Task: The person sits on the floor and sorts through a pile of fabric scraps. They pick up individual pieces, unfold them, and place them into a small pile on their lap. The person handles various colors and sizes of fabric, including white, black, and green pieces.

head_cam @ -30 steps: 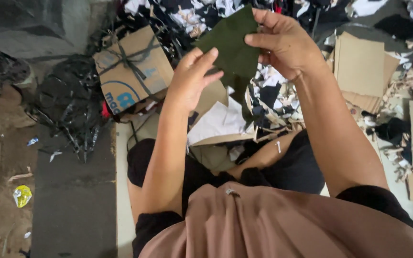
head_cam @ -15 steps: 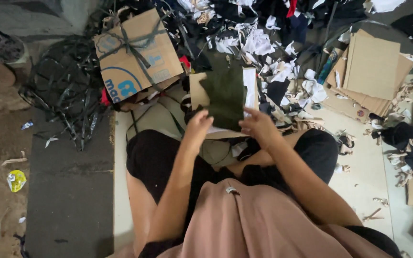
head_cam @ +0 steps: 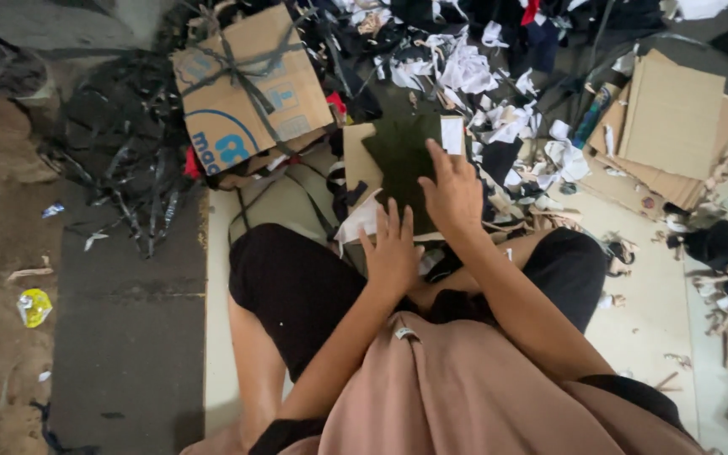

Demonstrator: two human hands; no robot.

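A dark green piece of cloth (head_cam: 399, 156) lies flat on a cardboard sheet (head_cam: 355, 156) in front of my crossed legs. My right hand (head_cam: 452, 192) rests palm-down on the cloth's right side, fingers spread. My left hand (head_cam: 392, 248) lies flat just below the cloth's lower edge, fingers pointing up at it. Neither hand grips anything. White paper (head_cam: 362, 223) pokes out from under the cardboard.
A tied cardboard box (head_cam: 250, 84) stands at the upper left beside black plastic strapping (head_cam: 120, 160). A heap of black and white fabric scraps (head_cam: 473, 67) lies beyond the cloth. Stacked cardboard sheets (head_cam: 671, 118) sit at the right. A yellow wrapper (head_cam: 34, 306) lies on the floor at left.
The green cloth, held up in both hands a second ago, has come down onto the cardboard sheet. Both hands now press flat on or beside it.
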